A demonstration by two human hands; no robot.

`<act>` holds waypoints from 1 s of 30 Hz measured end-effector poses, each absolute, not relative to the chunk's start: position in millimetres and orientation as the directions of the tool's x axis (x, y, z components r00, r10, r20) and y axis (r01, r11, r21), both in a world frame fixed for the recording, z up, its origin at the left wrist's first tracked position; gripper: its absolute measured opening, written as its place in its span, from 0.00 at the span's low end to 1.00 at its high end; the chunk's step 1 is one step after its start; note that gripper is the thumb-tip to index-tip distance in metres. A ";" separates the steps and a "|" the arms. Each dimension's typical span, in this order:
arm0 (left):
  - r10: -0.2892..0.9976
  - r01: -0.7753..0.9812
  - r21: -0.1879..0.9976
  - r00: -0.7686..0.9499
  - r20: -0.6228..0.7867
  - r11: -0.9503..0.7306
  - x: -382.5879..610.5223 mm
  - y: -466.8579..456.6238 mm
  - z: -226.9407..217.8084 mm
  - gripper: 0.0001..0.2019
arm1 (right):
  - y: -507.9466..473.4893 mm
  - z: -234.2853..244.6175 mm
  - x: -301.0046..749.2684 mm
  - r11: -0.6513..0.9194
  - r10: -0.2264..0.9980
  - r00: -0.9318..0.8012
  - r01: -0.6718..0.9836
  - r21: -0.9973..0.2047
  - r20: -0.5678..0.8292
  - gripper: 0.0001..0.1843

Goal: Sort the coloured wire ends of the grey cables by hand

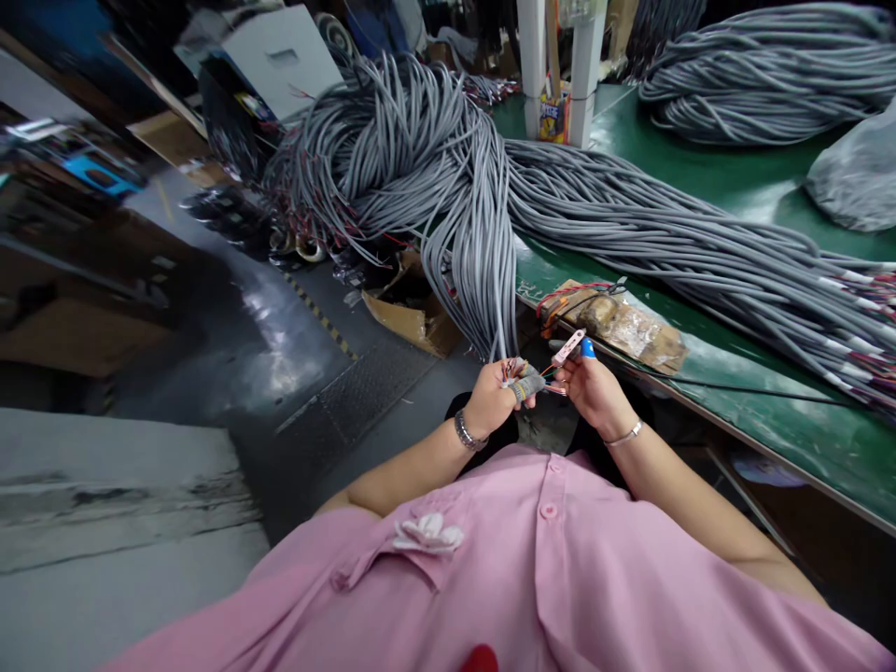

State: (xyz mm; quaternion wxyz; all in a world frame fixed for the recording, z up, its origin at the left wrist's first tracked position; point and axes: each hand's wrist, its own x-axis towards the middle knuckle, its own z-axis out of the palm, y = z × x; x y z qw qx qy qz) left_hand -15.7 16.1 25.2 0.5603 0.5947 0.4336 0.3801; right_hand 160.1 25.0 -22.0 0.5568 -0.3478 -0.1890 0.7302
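My left hand (498, 396) is closed around the end of a grey cable (501, 317), with thin coloured wires sticking out past its taped fingers. My right hand (592, 387) is closed too, pinching a small pink connector piece (568, 346) between thumb and a blue-capped fingertip. The two hands sit close together just off the front edge of the green table (791, 425). A thick bundle of grey cables (630, 224) runs across the table and hangs over its edge down to my left hand.
A brown taped block (620, 322) with red wires lies on the table edge near my right hand. More grey cable coils (770, 70) sit at the back right beside a grey plastic bag (858, 177). An open cardboard box (413, 313) stands on the floor.
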 end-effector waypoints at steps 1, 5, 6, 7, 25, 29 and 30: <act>0.940 0.092 0.996 0.338 -0.037 0.007 -13.9 16.7 25.3 0.16 | 28.1 -22.4 159.9 -0.291 0.951 -0.130 -0.676 -0.677 -0.279 0.21; 0.938 0.073 0.997 0.341 -0.058 0.035 -7.7 19.0 24.2 0.16 | 31.2 -25.0 154.7 -0.070 0.986 0.083 -0.587 -0.807 -0.146 0.19; 0.938 0.068 0.997 0.340 -0.060 0.039 -6.5 19.5 23.9 0.16 | 30.5 -25.9 153.1 -0.006 0.980 0.163 -0.542 -0.841 -0.113 0.19; 0.939 0.066 0.997 0.340 -0.058 0.038 -5.4 20.0 23.7 0.16 | 29.7 -26.6 151.8 0.042 0.969 0.233 -0.498 -0.866 -0.087 0.20; 0.926 0.173 0.985 0.367 -0.086 0.023 -4.6 23.2 21.3 0.16 | 40.7 -16.4 147.1 -0.172 0.964 -0.012 -0.793 -0.585 -0.267 0.23; 0.922 0.169 0.985 0.379 -0.079 0.015 -5.3 21.2 23.2 0.15 | 37.9 -18.9 149.4 -0.221 0.963 -0.070 -0.761 -0.610 -0.261 0.28; 0.921 0.167 0.986 0.382 -0.077 0.013 -5.6 20.2 24.2 0.15 | 36.9 -18.8 150.3 -0.237 0.960 -0.089 -0.760 -0.605 -0.265 0.30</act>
